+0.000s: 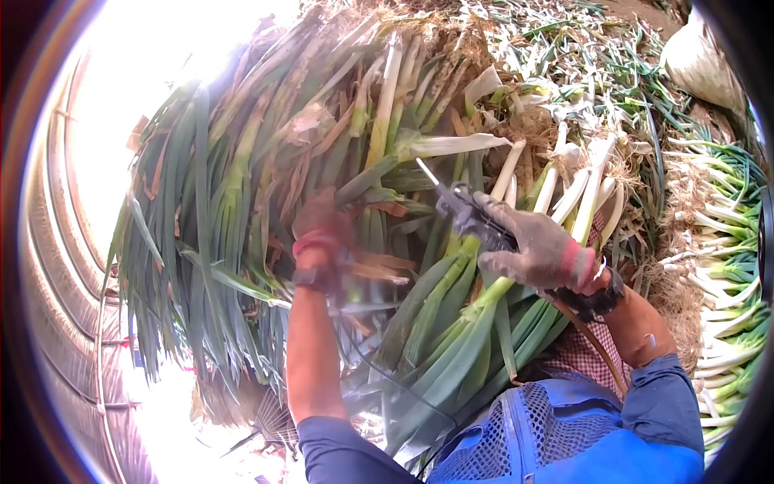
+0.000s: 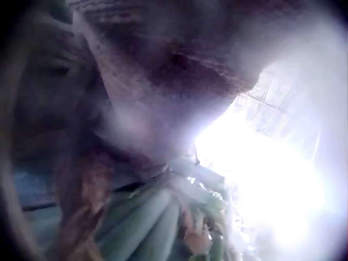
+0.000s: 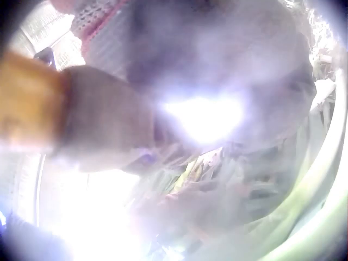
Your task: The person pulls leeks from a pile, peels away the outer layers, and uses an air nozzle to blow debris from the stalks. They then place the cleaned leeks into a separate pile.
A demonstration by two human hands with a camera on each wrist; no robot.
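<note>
My gloved right hand [image 1: 538,244] grips a dark air blow gun [image 1: 477,216], its thin metal nozzle angled up and left. A brown hose [image 1: 592,343] runs down from beneath that hand. Blurred in the head view, my gloved left hand [image 1: 324,224] holds a large green onion [image 1: 459,145] whose white stem lies across the pile, close to the nozzle tip. In the left wrist view, the glove [image 2: 157,92] fills the top, over green leaves [image 2: 144,225] and a dry brown leaf [image 2: 87,196]. Glare and the glove hide most of the right wrist view.
A big heap of untrimmed green onions [image 1: 234,177] spreads ahead and left. More onions [image 1: 451,315] lie before my blue vest [image 1: 556,436]. Cleaned onions [image 1: 730,298] line the right side. Peelings [image 1: 556,48] cover the back, near a pale sack [image 1: 705,64]. A thin cable [image 1: 387,375] crosses below the hands.
</note>
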